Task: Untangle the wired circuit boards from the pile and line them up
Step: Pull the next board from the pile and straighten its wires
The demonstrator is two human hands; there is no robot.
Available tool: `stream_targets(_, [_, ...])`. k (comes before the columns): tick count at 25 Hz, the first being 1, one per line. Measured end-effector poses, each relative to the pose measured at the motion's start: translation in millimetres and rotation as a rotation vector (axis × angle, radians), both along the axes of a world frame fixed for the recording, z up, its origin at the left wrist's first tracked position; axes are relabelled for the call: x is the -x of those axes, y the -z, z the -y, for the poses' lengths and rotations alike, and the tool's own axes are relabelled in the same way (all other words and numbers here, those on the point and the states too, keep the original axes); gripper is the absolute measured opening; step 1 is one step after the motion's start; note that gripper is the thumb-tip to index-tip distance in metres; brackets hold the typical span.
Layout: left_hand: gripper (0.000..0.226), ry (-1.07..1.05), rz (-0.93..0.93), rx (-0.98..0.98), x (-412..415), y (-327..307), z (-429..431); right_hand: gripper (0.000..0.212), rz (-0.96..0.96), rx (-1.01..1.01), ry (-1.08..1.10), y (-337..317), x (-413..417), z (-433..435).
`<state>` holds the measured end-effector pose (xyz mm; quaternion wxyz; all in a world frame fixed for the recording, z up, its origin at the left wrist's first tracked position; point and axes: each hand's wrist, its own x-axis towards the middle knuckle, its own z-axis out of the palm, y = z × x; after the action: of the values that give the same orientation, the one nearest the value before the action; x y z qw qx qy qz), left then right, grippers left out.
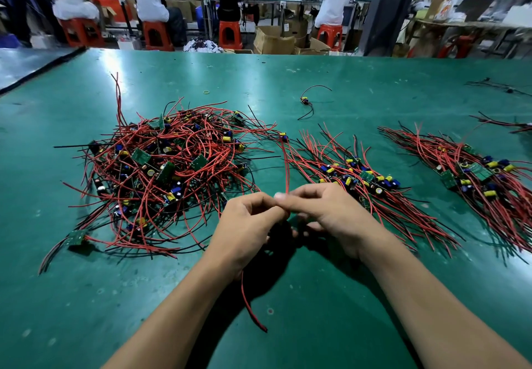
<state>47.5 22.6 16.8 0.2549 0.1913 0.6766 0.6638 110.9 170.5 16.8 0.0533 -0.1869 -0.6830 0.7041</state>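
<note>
In the head view, the left hand [247,224] and the right hand [325,213] meet fingertip to fingertip low in the middle. Both seem to pinch one red wire [286,167], which rises toward twelve o'clock to a small circuit board [283,136] at the pile's edge; another red tail [253,308] hangs below the left palm. Whether a board sits inside the hands is hidden. The tangled pile [161,173] lies at ten o'clock from the hands, a loose nest of thin red and black insulated leads, flat green boards and stubby yellow and blue capacitors. The combed bundle [362,178] lies at one o'clock, a second bundle [483,173] at two o'clock, all on the smooth green mat [288,69]. Each piece looks light. The leads are limp and prone to snagging, and the solder joints are probably delicate, so it seems safer to grip a board's edge, or the wire close to it, and ease it out.
</note>
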Motion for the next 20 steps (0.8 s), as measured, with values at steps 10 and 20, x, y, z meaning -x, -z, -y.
stream_targets(10, [0.018,0.051,0.314,-0.145,3.1,0.5,-2.0,0.023,-0.062,0.214,0.071,1.3,6.3,1.8])
stream_targets(20, [0.017,0.033,0.185,-0.095,2.3,0.6,-1.1,0.029,-0.096,0.159,0.09,4.7,6.9,3.6])
